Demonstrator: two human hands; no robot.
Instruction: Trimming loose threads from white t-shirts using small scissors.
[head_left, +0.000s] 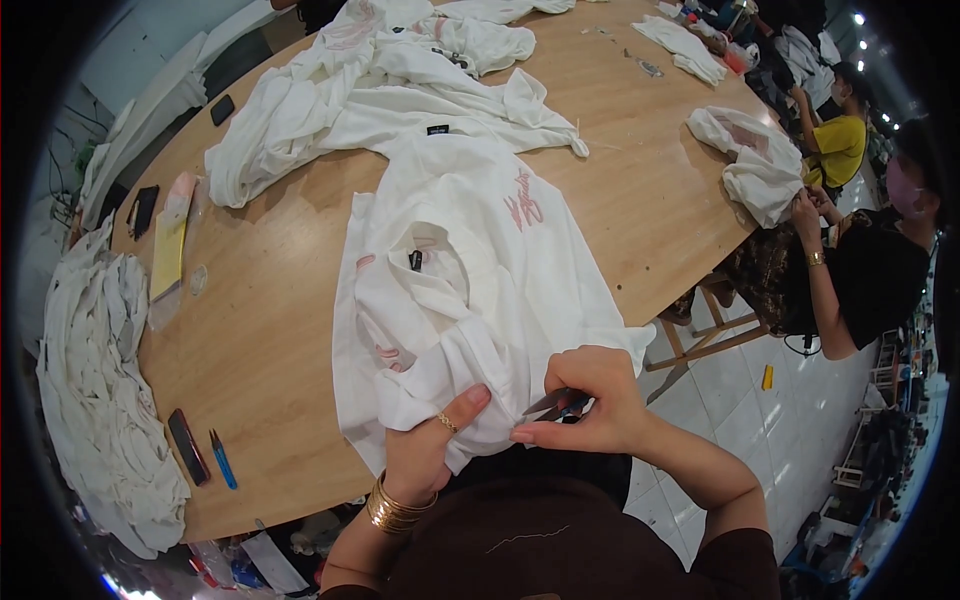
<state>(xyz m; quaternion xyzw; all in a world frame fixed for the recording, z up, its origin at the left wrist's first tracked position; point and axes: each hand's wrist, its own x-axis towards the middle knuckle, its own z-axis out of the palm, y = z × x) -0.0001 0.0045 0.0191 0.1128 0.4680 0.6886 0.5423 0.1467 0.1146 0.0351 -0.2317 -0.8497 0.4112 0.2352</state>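
My left hand, with a ring and gold bangles at the wrist, grips the bunched edge of a white shirt at the table's near edge. The fabric is pinched under its thumb. In my right hand is a pair of small thread snips, blades pointing left at the shirt's edge. Whether the blades touch a thread is too small to tell. Under and beyond the held shirt lies another white shirt with pink lettering and a dark neck label.
A heap of white shirts lies at the far side of the wooden table. Folded white garments hang over the left edge. Blue tweezers and a phone lie nearby. A co-worker at right handles a white garment.
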